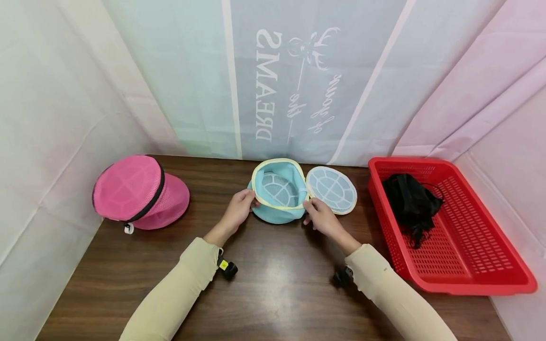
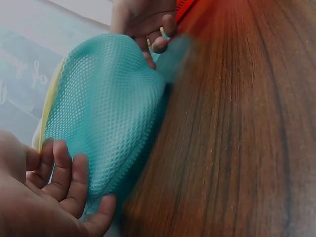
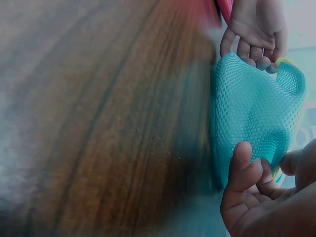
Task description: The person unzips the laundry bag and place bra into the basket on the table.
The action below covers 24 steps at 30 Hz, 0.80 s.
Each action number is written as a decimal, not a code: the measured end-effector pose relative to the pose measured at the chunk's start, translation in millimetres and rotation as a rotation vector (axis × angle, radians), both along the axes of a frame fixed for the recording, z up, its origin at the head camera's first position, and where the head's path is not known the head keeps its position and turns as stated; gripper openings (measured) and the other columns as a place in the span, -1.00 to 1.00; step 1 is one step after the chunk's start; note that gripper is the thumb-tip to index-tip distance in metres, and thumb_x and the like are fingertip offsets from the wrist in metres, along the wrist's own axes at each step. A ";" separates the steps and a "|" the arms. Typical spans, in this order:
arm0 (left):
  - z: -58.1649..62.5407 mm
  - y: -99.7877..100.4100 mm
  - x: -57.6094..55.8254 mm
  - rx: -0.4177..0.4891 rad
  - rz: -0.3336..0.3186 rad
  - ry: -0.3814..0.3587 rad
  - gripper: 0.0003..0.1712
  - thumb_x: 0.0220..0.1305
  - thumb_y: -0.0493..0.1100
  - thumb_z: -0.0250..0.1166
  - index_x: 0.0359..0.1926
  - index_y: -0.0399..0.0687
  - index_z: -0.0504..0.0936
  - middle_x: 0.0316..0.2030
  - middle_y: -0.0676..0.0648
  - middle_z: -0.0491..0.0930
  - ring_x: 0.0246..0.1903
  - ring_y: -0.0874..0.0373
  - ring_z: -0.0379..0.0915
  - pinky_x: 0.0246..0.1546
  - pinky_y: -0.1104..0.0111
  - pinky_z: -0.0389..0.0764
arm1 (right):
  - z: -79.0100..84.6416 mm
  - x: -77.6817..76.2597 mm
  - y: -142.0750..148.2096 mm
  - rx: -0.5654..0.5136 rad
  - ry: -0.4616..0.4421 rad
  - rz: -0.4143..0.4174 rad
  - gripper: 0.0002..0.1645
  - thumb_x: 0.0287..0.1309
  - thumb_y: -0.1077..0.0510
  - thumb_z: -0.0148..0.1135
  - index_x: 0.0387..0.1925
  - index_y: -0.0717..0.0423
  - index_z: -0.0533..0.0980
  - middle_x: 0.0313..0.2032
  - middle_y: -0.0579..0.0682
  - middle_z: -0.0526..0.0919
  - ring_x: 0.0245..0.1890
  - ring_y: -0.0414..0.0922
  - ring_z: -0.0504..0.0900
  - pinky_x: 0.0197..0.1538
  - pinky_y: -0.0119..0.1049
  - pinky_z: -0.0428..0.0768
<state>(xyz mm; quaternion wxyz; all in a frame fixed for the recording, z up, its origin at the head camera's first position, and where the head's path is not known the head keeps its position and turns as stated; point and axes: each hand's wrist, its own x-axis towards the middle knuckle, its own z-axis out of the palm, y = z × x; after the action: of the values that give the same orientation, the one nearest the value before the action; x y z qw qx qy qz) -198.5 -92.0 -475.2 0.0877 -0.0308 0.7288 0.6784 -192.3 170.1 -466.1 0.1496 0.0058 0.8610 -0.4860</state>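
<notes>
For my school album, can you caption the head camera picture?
Left fingers and right fingers hold an open blue mesh bag between a pink bag and a red basket.

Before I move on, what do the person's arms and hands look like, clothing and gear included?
Both arms wear long beige sleeves. The left hand and right hand are ungloved. A small black device with a yellow label sits at the left wrist, and another dark device at the right. No cables are visible on them.
</notes>
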 end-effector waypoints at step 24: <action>2.7 4.4 -13.9 0.003 0.018 -0.046 -0.63 0.60 -0.06 0.01 -0.19 -0.24 0.62 -0.28 -0.12 0.60 -0.16 0.05 0.51 0.00 0.09 0.52 | -8.3 -14.6 -0.7 -0.092 -0.022 -0.086 -0.53 0.60 -0.08 -0.09 -0.04 0.26 0.47 -0.41 0.18 0.68 -0.44 -0.03 0.67 -0.47 -0.30 0.52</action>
<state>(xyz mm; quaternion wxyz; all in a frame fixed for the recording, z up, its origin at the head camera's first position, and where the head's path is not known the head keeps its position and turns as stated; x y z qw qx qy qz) -212.4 -87.6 -472.5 0.0984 -0.0526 0.7252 0.6794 -206.9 169.4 -474.4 0.1379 0.0414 0.8351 -0.5309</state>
